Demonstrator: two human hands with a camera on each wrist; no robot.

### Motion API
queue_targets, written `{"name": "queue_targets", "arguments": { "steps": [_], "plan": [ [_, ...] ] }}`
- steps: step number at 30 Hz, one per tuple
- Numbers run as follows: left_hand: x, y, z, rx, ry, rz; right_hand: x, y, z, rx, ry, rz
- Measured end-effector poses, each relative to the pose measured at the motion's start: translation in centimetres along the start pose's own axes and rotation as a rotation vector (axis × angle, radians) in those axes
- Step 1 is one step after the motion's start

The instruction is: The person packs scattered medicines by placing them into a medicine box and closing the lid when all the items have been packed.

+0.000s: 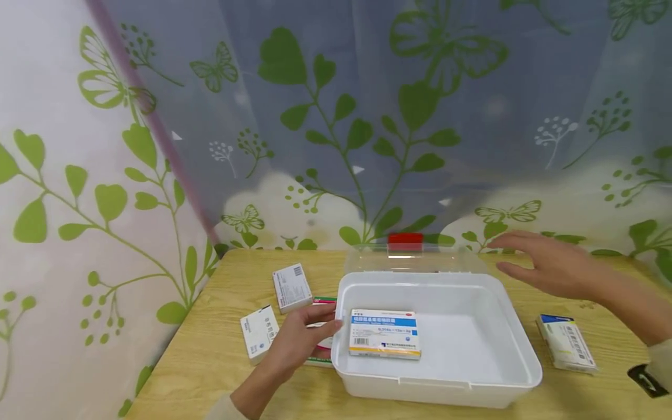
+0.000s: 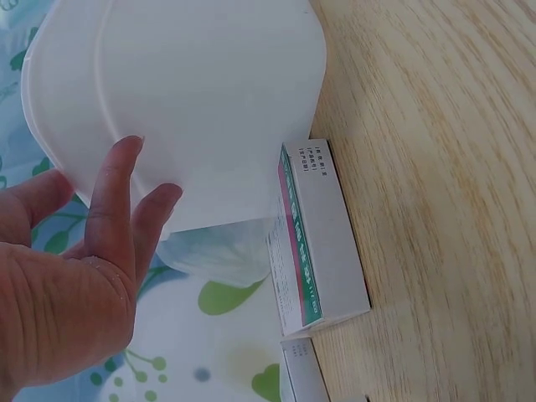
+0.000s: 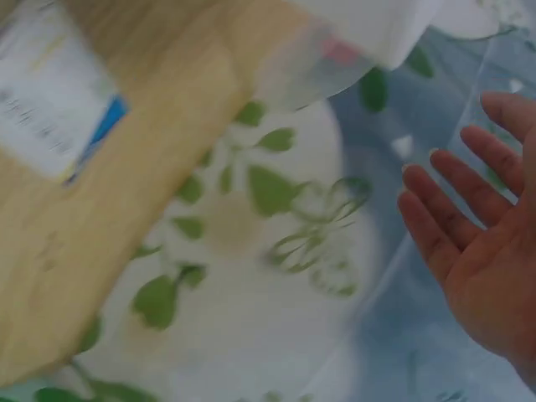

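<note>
A white plastic storage box (image 1: 436, 389) stands open on the table, its clear lid (image 1: 446, 262) hanging back behind it with a red latch (image 1: 405, 240). Inside, toward the left, lies a blue-and-white medicine box (image 1: 385, 333). My left hand (image 1: 301, 341) holds the storage box's left side, thumb at the rim and fingers against the outer wall (image 2: 218, 117). My right hand (image 1: 551, 265) is in the air past the box's back right corner, fingers extended and palm bare (image 3: 494, 251). A green-and-red-edged medicine box (image 2: 322, 234) lies beside the left wall, partly hidden by my left hand in the head view.
Two white medicine boxes, one behind (image 1: 292, 287) and one nearer (image 1: 259, 333), lie on the wooden table (image 1: 210, 361) at left. Another medicine box with a blue end (image 1: 566, 343) lies right of the storage box. A leaf-patterned curtain (image 1: 325, 146) hangs behind the table.
</note>
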State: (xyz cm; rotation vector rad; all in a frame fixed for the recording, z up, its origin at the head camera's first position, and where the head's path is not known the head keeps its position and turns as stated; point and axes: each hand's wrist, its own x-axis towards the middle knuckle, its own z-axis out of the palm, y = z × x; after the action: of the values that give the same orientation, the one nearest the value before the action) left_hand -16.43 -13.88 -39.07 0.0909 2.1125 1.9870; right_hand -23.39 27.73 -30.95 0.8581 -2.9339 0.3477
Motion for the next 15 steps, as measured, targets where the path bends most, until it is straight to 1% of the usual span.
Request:
{"name": "queue_targets", "arguments": {
  "steps": [4, 6, 8, 12, 15],
  "plan": [
    [-0.1, -0.2, -0.2, 0.003, 0.006, -0.008, -2.1, 3.2, 1.3, -0.019, -0.025, 0.115],
    [-0.2, -0.3, -0.3, 0.005, 0.009, -0.011, -3.0, 4.4, 2.3, -0.022, -0.052, 0.174],
    [-0.2, -0.3, -0.3, 0.005, 0.011, -0.014, -3.9, 5.4, 3.4, -0.003, -0.087, 0.226],
    [-0.2, -0.3, -0.4, 0.003, 0.013, -0.013, -5.4, 6.5, 5.5, 0.076, -0.195, 0.313],
    [-0.3, -0.4, -0.4, -0.007, 0.007, -0.014, -6.3, 6.7, 6.8, 0.098, -0.264, 0.364]
  ]
}}
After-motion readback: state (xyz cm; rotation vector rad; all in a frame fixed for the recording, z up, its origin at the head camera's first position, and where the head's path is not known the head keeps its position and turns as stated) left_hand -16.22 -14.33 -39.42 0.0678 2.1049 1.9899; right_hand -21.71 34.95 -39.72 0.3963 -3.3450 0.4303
